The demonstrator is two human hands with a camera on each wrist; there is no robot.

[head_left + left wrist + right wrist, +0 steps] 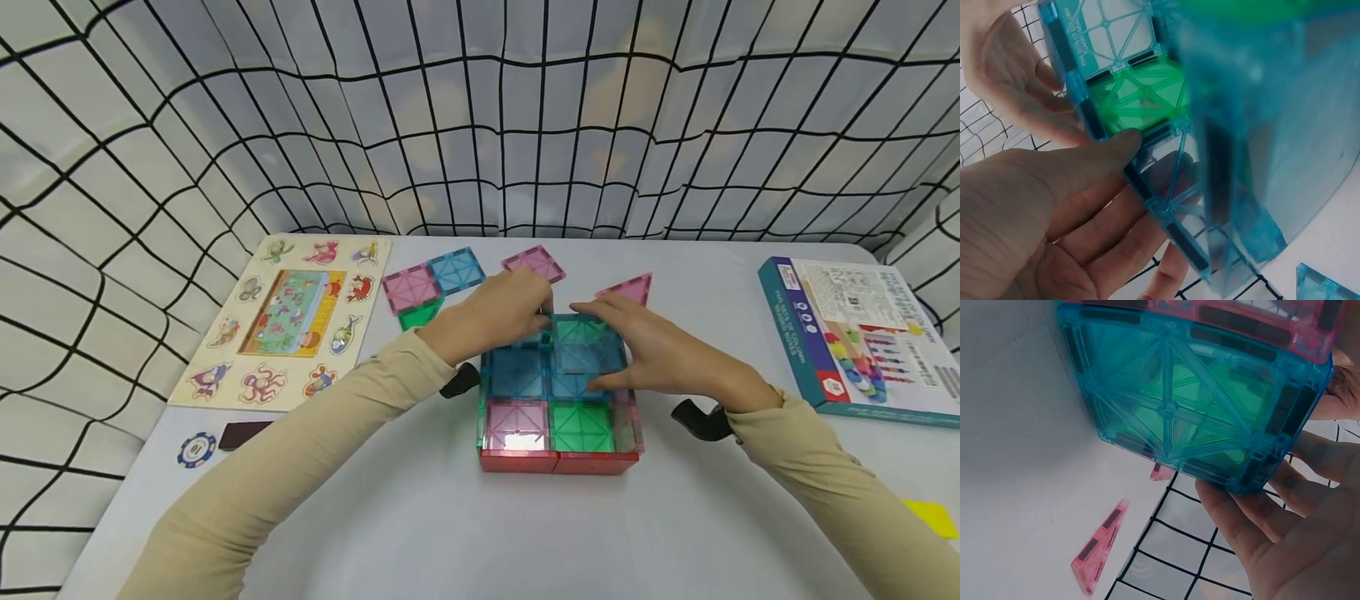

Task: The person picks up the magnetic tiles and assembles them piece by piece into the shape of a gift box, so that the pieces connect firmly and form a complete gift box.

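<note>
A box built of translucent magnetic tiles [525, 462] stands mid-table. Its top carries a pink tile [517, 421], a green tile [582, 427] and several blue ones. My left hand [498, 310] is at the far left of the top, pinching the edge of a blue magnetic tile [1175, 240] with the thumb above and the fingers showing through beneath. At the right side my right hand [663, 346] spreads its thumb and fingers along the box. In the right wrist view its fingertips [1210, 494] touch the lower corner of a blue side tile [1129, 412].
Behind the box lie loose pink [411, 287], blue [457, 270] and green [422, 315] tiles, plus a pink triangle [633, 287]. A sea-animal puzzle board [195, 358] and poker chip [197, 450] are left, a flat boxed toy [877, 333] right. Black netting [502, 129] surrounds the table.
</note>
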